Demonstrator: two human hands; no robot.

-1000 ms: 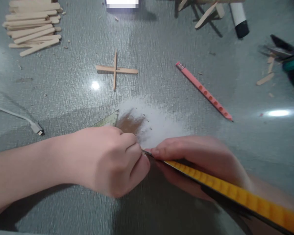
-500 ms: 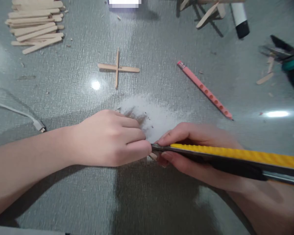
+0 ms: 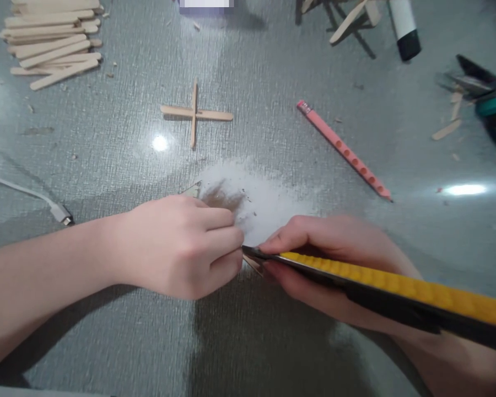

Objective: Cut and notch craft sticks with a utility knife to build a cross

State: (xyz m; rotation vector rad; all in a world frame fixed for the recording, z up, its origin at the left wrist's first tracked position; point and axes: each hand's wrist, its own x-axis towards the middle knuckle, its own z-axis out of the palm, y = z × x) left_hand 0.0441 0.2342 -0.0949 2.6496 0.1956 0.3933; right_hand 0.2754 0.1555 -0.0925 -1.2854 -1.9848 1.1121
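Note:
My left hand [image 3: 182, 245] is curled down on the grey table, fingers pressed together over a small wooden stick piece [image 3: 254, 266] and the corner of a ruler [image 3: 191, 190] that pokes out behind it. My right hand [image 3: 334, 259] grips a yellow and black utility knife [image 3: 397, 295]; its blade tip [image 3: 250, 252] meets my left fingertips at the stick piece. Most of the stick is hidden under my hands.
A cross of two sticks [image 3: 195, 114] lies ahead, a pink pencil [image 3: 344, 150] to the right. A pile of craft sticks [image 3: 52, 41] sits far left, a white cable [image 3: 28, 198] at left, a glue stick [image 3: 405, 27] and green-handled pliers [image 3: 490, 102] far right.
The knife has tilted from nearly level to slanting down to the right again, and its blade has slid slightly left. My left hand shifted a little nearer.

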